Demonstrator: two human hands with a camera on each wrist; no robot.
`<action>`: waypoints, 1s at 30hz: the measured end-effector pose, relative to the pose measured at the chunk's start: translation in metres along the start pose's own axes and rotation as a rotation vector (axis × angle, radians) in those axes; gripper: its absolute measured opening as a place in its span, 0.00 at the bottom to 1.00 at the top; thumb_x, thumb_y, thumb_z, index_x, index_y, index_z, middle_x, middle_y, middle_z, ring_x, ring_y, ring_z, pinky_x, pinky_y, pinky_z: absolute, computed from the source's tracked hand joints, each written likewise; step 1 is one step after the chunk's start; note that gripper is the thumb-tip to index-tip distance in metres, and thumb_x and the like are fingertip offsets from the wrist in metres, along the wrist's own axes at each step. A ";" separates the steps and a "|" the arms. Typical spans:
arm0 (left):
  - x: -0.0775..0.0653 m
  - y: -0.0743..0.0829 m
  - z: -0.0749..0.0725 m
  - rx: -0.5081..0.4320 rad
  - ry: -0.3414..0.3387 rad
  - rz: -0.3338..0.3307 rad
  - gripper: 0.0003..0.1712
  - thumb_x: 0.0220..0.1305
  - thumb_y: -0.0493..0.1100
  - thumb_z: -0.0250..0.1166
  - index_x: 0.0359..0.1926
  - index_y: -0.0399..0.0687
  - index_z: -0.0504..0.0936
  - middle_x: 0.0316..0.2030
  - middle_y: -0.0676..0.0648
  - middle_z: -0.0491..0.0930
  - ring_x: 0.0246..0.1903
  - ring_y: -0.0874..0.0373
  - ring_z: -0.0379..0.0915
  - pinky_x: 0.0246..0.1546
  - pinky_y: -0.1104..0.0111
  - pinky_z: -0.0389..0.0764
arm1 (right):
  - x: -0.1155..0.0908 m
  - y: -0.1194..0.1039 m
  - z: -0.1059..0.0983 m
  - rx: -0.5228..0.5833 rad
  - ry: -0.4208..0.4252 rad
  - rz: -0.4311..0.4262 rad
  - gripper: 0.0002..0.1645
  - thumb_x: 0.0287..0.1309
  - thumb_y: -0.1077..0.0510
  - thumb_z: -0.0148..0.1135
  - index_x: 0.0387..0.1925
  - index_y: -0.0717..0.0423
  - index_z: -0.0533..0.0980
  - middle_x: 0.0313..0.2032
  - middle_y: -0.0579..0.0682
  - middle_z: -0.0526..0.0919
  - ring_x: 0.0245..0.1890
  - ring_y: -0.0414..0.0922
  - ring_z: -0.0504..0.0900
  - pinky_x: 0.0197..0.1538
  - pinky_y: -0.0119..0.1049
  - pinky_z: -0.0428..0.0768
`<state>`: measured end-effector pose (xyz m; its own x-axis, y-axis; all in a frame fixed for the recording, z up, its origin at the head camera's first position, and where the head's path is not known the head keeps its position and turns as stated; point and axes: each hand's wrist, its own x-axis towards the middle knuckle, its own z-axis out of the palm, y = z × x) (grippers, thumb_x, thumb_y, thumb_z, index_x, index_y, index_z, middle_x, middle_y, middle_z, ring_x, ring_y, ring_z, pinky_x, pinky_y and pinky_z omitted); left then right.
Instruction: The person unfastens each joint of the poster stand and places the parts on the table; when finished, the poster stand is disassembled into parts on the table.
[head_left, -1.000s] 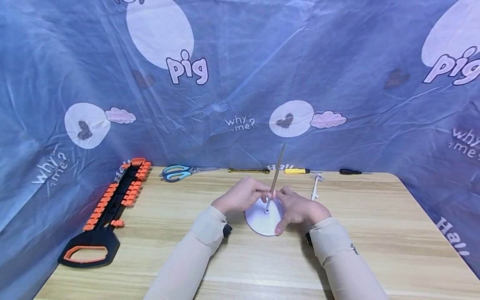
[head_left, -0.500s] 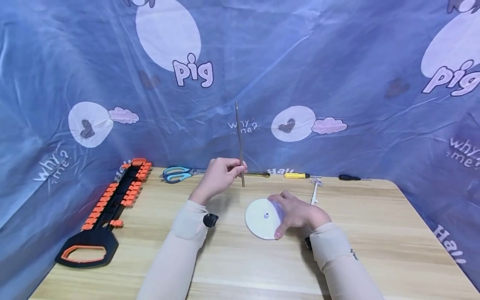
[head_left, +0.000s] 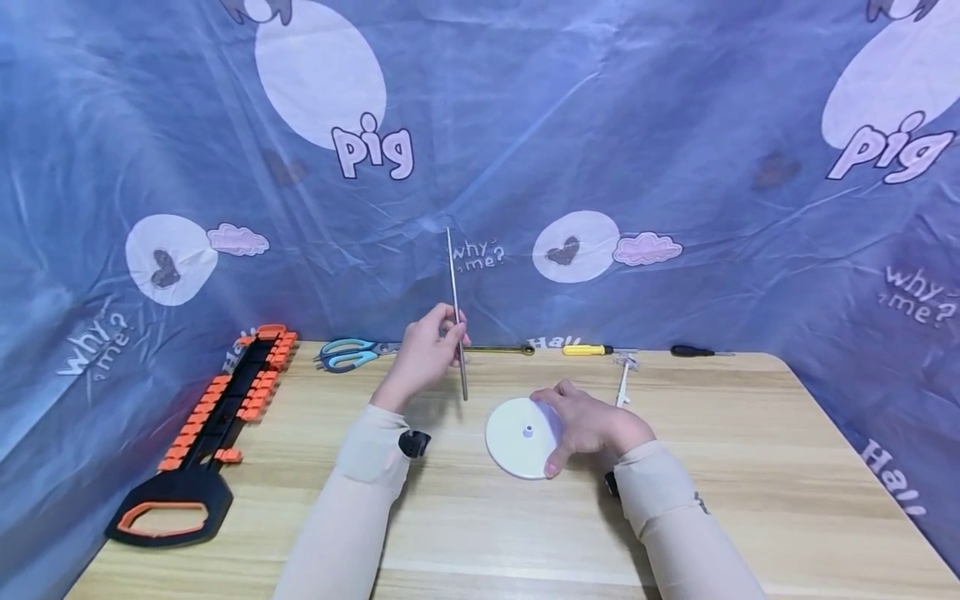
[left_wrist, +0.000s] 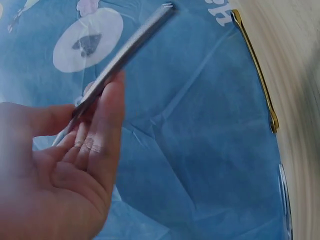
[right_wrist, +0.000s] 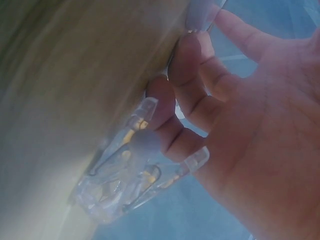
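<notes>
My left hand (head_left: 426, 352) pinches a thin metal rod (head_left: 453, 271) between thumb and fingers, above the table. The rod stands nearly upright, its top leaning slightly left. In the left wrist view the rod (left_wrist: 132, 50) crosses the fingertips. A white round base (head_left: 504, 446) with a small socket in its middle lies on the table, right of the rod and apart from it. My right hand (head_left: 596, 423) grips the base's right rim with thumb and fingers. Beside that hand lies a white stick (head_left: 623, 385) with a clear pronged plastic head (right_wrist: 125, 175).
Along the back edge lie blue-handled scissors (head_left: 348, 354), a brass-coloured wrench (head_left: 498, 349), a yellow screwdriver (head_left: 587, 350) and a black screwdriver (head_left: 692, 351). A black and orange rack (head_left: 232, 408) with a handle lies at the left. A blue printed cloth (head_left: 465, 150) hangs behind.
My left hand lifted the rod off the base's socket and carried it left. Since half a second ago, rod and hand have shifted slightly left. My right hand stays on the base.
</notes>
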<state>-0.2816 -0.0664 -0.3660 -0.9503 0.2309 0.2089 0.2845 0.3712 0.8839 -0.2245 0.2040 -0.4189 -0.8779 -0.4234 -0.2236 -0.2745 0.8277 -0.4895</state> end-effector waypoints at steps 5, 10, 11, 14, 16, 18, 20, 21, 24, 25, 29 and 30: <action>0.000 -0.007 -0.004 0.184 -0.091 -0.071 0.10 0.80 0.42 0.59 0.39 0.43 0.81 0.33 0.39 0.86 0.25 0.55 0.86 0.31 0.60 0.90 | -0.001 0.001 0.001 0.001 -0.001 0.004 0.69 0.24 0.48 0.95 0.73 0.53 0.69 0.58 0.58 0.73 0.57 0.55 0.77 0.66 0.60 0.78; -0.001 -0.015 -0.007 0.359 -0.243 -0.135 0.13 0.77 0.43 0.61 0.35 0.41 0.84 0.27 0.47 0.85 0.28 0.50 0.89 0.31 0.69 0.84 | -0.001 0.001 0.001 0.005 -0.002 0.011 0.70 0.24 0.49 0.95 0.74 0.52 0.69 0.59 0.58 0.73 0.58 0.56 0.76 0.66 0.60 0.78; -0.001 -0.017 -0.007 0.367 -0.263 -0.150 0.13 0.76 0.42 0.61 0.34 0.40 0.85 0.26 0.48 0.85 0.29 0.50 0.89 0.31 0.69 0.83 | -0.001 0.001 0.001 0.004 -0.002 0.010 0.70 0.24 0.49 0.95 0.74 0.52 0.69 0.59 0.58 0.73 0.58 0.56 0.76 0.66 0.60 0.78; -0.001 -0.025 -0.004 0.365 -0.300 -0.191 0.12 0.76 0.40 0.61 0.36 0.37 0.85 0.26 0.48 0.84 0.29 0.51 0.88 0.33 0.69 0.84 | 0.000 0.001 0.001 0.002 -0.002 0.008 0.70 0.24 0.49 0.95 0.74 0.53 0.69 0.59 0.58 0.73 0.58 0.56 0.77 0.66 0.60 0.78; -0.001 -0.032 -0.002 0.357 -0.319 -0.220 0.11 0.76 0.39 0.61 0.38 0.35 0.85 0.26 0.48 0.82 0.26 0.55 0.85 0.34 0.69 0.84 | 0.000 0.001 0.001 0.004 -0.003 0.008 0.70 0.24 0.49 0.95 0.74 0.53 0.69 0.59 0.58 0.73 0.58 0.56 0.77 0.66 0.60 0.78; -0.001 -0.039 0.001 0.350 -0.332 -0.245 0.09 0.75 0.37 0.62 0.38 0.35 0.84 0.25 0.48 0.81 0.24 0.59 0.83 0.33 0.69 0.84 | 0.000 0.001 0.001 0.006 -0.005 0.010 0.70 0.24 0.49 0.95 0.74 0.53 0.69 0.59 0.58 0.73 0.58 0.56 0.77 0.66 0.60 0.78; -0.001 -0.044 0.004 0.353 -0.342 -0.268 0.08 0.74 0.36 0.63 0.35 0.37 0.81 0.25 0.49 0.80 0.23 0.60 0.82 0.32 0.69 0.84 | 0.000 0.001 0.001 0.009 -0.005 0.012 0.70 0.24 0.49 0.95 0.74 0.52 0.69 0.59 0.58 0.73 0.58 0.56 0.77 0.66 0.60 0.78; -0.002 -0.046 0.005 0.358 -0.346 -0.278 0.08 0.73 0.36 0.64 0.34 0.39 0.80 0.24 0.49 0.80 0.22 0.59 0.83 0.31 0.69 0.84 | 0.000 0.001 0.002 0.009 -0.006 0.012 0.70 0.24 0.49 0.95 0.74 0.52 0.69 0.59 0.58 0.73 0.58 0.56 0.76 0.66 0.60 0.78; -0.002 -0.050 0.007 0.409 -0.351 -0.298 0.12 0.70 0.35 0.67 0.28 0.45 0.76 0.21 0.50 0.77 0.21 0.59 0.83 0.28 0.70 0.81 | 0.000 0.002 0.002 0.011 -0.005 0.010 0.70 0.24 0.49 0.95 0.74 0.53 0.69 0.59 0.58 0.73 0.58 0.56 0.77 0.66 0.60 0.78; -0.002 -0.051 0.008 0.432 -0.357 -0.302 0.14 0.69 0.34 0.67 0.27 0.47 0.74 0.20 0.51 0.76 0.21 0.59 0.83 0.27 0.71 0.80 | 0.000 0.002 0.002 0.011 -0.004 0.008 0.70 0.24 0.49 0.95 0.74 0.53 0.69 0.59 0.58 0.73 0.58 0.56 0.77 0.66 0.60 0.78; -0.001 -0.054 0.010 0.532 -0.386 -0.309 0.17 0.67 0.35 0.68 0.23 0.50 0.72 0.17 0.53 0.74 0.19 0.60 0.81 0.25 0.72 0.74 | 0.001 0.002 0.001 0.007 -0.003 -0.005 0.69 0.25 0.49 0.95 0.74 0.54 0.69 0.59 0.58 0.73 0.58 0.56 0.77 0.66 0.60 0.78; -0.001 -0.054 0.010 0.545 -0.397 -0.315 0.17 0.67 0.35 0.68 0.23 0.50 0.72 0.17 0.53 0.74 0.20 0.60 0.81 0.24 0.71 0.74 | 0.001 0.002 0.000 0.006 -0.003 -0.008 0.69 0.25 0.48 0.95 0.74 0.54 0.69 0.59 0.58 0.73 0.58 0.56 0.77 0.66 0.59 0.78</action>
<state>-0.2949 -0.0774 -0.4181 -0.9094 0.3091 -0.2783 0.1266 0.8431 0.5227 -0.2257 0.2056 -0.4206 -0.8747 -0.4308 -0.2223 -0.2789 0.8223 -0.4960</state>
